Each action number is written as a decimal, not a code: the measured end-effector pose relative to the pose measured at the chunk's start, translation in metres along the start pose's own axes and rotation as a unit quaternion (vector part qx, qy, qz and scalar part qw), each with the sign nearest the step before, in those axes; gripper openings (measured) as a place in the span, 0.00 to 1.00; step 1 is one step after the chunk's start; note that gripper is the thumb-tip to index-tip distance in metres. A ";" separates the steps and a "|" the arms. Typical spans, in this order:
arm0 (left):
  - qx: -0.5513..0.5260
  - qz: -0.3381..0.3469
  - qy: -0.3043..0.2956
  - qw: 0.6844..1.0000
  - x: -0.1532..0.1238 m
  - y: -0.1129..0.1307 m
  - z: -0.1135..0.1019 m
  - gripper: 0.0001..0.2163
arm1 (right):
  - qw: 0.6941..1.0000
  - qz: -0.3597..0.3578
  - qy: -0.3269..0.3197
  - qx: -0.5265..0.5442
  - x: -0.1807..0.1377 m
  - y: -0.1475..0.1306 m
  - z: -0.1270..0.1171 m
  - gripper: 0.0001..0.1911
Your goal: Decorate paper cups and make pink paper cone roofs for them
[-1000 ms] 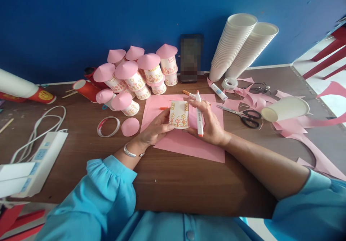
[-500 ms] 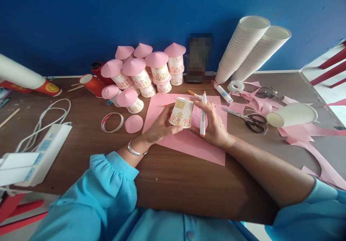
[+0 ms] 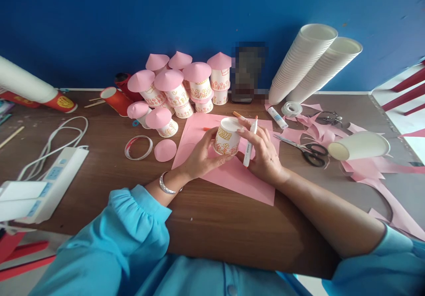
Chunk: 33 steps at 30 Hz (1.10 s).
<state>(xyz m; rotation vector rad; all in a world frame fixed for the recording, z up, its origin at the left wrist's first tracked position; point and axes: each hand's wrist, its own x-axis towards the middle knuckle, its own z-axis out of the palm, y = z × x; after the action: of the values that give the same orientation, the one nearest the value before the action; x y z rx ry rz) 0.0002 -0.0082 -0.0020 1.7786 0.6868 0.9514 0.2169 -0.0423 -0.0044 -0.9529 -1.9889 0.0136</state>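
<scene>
Between my hands is a small white paper cup [image 3: 227,137], bottom up, drawn with orange and red flowers and a yellow latticed patch. My left hand [image 3: 204,156] grips its left side and lower edge. My right hand [image 3: 264,152] has a white marker [image 3: 249,143] with an orange tip between its fingers, and its fingertips touch the cup's right side. Beneath both hands lies a sheet of pink paper [image 3: 255,187]. Another orange marker [image 3: 237,115] rests just behind the cup, partly hidden.
Several decorated cup towers with pink cone roofs [image 3: 197,72] stand at the back. To the right are scissors [image 3: 312,152], a glue stick [image 3: 278,117], clear tape [image 3: 291,109], pink scraps, a lying cup [image 3: 360,145] and tall cup stacks [image 3: 302,61]. A power strip [image 3: 58,185] sits left.
The cup has tipped toward me, so more of its flat top shows. The marker in my right hand leans further over. The whole view has shifted slightly.
</scene>
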 end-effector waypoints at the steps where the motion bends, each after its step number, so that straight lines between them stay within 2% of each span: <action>1: 0.019 0.003 0.006 1.000 0.001 0.000 0.001 0.28 | 1.000 0.001 -0.004 -0.006 0.000 0.000 0.000 0.36; 8: 0.144 -0.013 0.025 0.989 -0.001 -0.005 0.000 0.30 | 0.997 0.030 -0.055 0.048 0.000 0.001 0.001 0.36; 15: -0.024 -0.046 0.024 0.998 0.002 -0.002 -0.001 0.29 | 0.991 0.093 -0.073 0.067 -0.002 0.000 0.001 0.34; 20: 0.014 -0.064 0.049 0.997 0.000 -0.003 -0.006 0.29 | 0.989 0.088 -0.083 0.082 -0.003 -0.001 0.004 0.34; 27: 0.023 -0.036 0.065 0.997 -0.002 -0.002 -0.008 0.29 | 0.993 0.089 -0.048 0.063 -0.004 0.004 0.003 0.38; 30: 0.070 -0.011 0.073 0.995 -0.002 -0.001 -0.008 0.28 | 0.992 0.102 -0.046 0.061 -0.005 0.005 0.004 0.36; 33: 0.168 0.010 0.078 0.983 -0.001 0.000 -0.007 0.27 | 0.991 0.109 -0.058 0.059 -0.005 0.005 0.006 0.33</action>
<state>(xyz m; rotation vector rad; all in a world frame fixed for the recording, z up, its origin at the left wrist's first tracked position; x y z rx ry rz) -0.0062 -0.0056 -0.0010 2.0199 0.9778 1.0428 0.2171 -0.0401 -0.0138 -1.1095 -1.9549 0.3118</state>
